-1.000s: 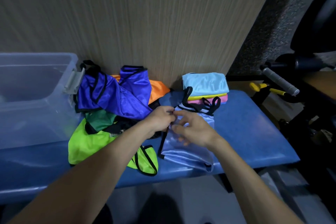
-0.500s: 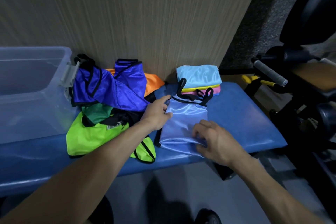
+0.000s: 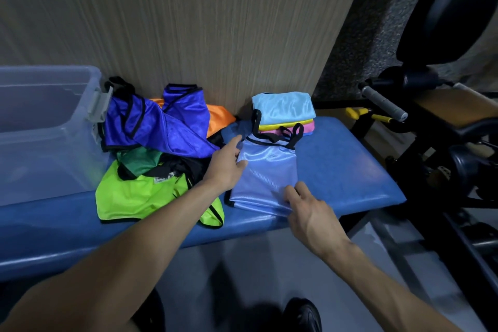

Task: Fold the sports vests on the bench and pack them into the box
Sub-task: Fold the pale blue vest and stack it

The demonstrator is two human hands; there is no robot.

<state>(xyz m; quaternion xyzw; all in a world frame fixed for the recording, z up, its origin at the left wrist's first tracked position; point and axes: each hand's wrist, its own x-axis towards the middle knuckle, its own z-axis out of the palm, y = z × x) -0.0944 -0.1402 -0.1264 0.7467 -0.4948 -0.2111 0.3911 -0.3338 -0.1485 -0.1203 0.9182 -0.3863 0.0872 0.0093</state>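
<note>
Head: hands flatten lilac vest.

A wall panel of pale wood grain is seen behind, a speckled grey wall is set to its right, a grey floor lies below, and black gym equipment with a grey grip is placed at the right in dim light.

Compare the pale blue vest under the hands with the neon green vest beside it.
The pale blue vest lies flat and folded lengthwise; the neon green vest lies rumpled. The left hand and right hand touch the pale blue one; neither touches the green. Both have black trim and lie on the bench.
</note>
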